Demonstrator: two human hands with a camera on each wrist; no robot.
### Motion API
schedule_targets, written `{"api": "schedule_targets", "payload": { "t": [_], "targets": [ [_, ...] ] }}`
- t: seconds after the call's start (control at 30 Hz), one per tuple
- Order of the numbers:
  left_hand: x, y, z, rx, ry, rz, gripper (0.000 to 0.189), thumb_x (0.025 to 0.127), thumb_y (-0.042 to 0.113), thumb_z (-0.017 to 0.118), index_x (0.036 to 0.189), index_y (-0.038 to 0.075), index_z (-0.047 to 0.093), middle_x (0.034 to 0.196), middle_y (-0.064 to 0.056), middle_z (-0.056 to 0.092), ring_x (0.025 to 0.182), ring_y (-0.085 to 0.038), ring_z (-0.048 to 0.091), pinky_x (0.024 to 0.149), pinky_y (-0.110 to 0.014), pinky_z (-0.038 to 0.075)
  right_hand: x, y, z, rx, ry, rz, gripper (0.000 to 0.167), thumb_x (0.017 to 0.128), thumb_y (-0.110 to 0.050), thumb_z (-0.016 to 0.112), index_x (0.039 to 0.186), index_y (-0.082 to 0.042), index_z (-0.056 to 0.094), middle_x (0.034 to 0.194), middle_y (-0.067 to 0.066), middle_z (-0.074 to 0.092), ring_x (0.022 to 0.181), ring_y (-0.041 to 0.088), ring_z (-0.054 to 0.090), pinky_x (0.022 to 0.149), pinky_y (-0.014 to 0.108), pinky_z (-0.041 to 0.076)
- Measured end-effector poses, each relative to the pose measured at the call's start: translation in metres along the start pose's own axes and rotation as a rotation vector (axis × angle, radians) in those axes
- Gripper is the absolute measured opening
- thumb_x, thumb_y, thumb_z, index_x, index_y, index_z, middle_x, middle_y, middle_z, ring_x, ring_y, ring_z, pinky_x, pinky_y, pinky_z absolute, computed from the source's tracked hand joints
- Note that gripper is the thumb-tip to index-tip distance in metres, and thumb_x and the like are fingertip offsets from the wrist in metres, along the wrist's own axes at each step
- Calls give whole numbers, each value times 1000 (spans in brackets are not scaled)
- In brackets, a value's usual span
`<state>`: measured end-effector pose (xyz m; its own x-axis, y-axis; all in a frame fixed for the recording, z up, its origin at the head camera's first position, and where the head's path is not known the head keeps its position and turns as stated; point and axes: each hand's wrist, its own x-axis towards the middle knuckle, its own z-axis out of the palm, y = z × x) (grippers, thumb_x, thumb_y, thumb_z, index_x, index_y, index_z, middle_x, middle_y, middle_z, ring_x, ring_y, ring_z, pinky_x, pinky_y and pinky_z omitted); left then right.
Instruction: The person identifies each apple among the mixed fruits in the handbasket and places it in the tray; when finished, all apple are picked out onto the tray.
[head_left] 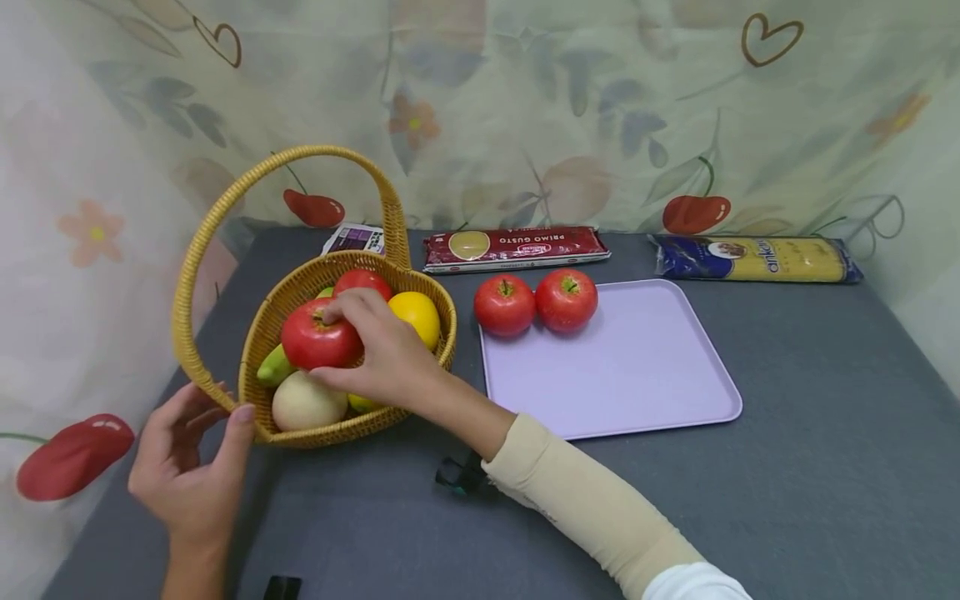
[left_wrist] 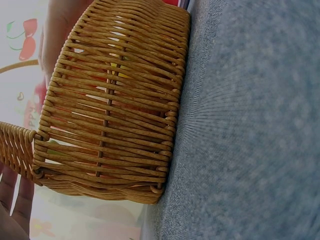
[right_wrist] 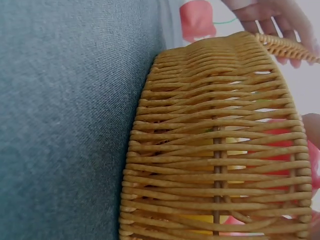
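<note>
A wicker basket [head_left: 393, 421] with a tall arched handle stands on the left of the table, holding several fruits. My right hand [head_left: 397, 350] grips a red apple [head_left: 313, 337] over the basket, fingers on its top and thumb at its lower side. My left hand [head_left: 195, 467] holds the foot of the handle [head_left: 197, 350] between thumb and fingers at the near left. Around the gripped apple lie a pale round fruit [head_left: 307, 402], a green fruit [head_left: 274, 367], an orange-yellow fruit [head_left: 417, 317] and another red apple [head_left: 363, 282]. Both wrist views mostly show the basket's woven side [left_wrist: 115, 100].
A lilac tray [head_left: 615, 367] lies right of the basket, with two red apples [head_left: 505, 305] at its far left corner. Along the back lie a red packet [head_left: 517, 248] and a blue-and-yellow pasta packet [head_left: 757, 258]. A small black object [head_left: 283, 587] is at the near edge.
</note>
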<state>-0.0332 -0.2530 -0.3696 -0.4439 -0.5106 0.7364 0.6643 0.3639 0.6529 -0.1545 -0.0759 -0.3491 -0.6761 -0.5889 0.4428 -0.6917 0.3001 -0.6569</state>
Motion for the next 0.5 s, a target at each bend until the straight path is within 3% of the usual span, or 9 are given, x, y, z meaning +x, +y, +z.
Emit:
{"api": "schedule_targets", "payload": {
  "t": [0.5],
  "targets": [
    [-1,-1,1,-19,9,2,43,72,-6,83,108,-20,65,98,-26,70,88,-19,69,83,-21,56,-26,-3,-25,130,29,-8,53,79,-25,85,121,-13,54,136,3,49,125,11,43,93,19,49]
  ]
}}
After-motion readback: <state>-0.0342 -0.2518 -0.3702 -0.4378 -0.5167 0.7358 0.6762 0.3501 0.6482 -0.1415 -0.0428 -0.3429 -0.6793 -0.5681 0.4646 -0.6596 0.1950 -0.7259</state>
